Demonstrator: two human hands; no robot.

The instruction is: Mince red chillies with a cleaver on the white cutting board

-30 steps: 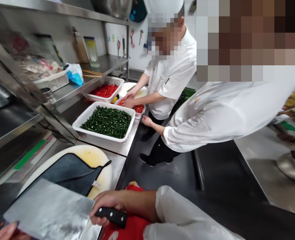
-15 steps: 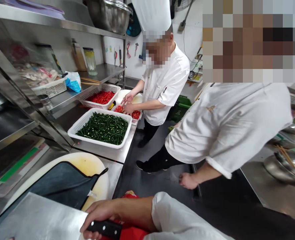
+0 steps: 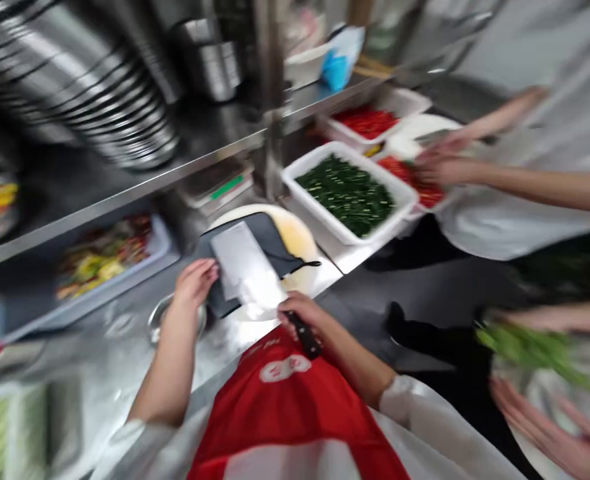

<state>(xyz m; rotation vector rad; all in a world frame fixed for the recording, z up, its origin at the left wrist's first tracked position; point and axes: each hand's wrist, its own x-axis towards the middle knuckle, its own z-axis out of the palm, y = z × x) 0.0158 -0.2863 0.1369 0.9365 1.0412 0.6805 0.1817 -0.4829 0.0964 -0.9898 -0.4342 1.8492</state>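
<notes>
My right hand (image 3: 299,310) grips the black riveted handle of a cleaver (image 3: 247,263). Its broad, shiny blade points up and left, over a dark grey cloth (image 3: 265,230) on a round white cutting board (image 3: 297,233). Just left of the blade is my left hand (image 3: 195,283), fingers loosely bent and somewhat blurred, with nothing visible in them. It is close to the cloth's left edge; whether it touches the cloth is unclear. A small metal bowl (image 3: 159,320) sits partly hidden behind my left forearm.
Beyond the board stand a white basket of cut green chillies (image 3: 345,193) and a basket of red chillies (image 3: 367,123). A co-worker's hands (image 3: 445,160) are over red pieces. At right, another person's hands hold leafy greens (image 3: 529,347). Stacked metal pots (image 3: 89,87) fill the shelf.
My view has swung left and down, bringing both my arms and the red apron into sight. My right hand keeps hold of the cleaver. Greens now show in the nearer person's hands.
</notes>
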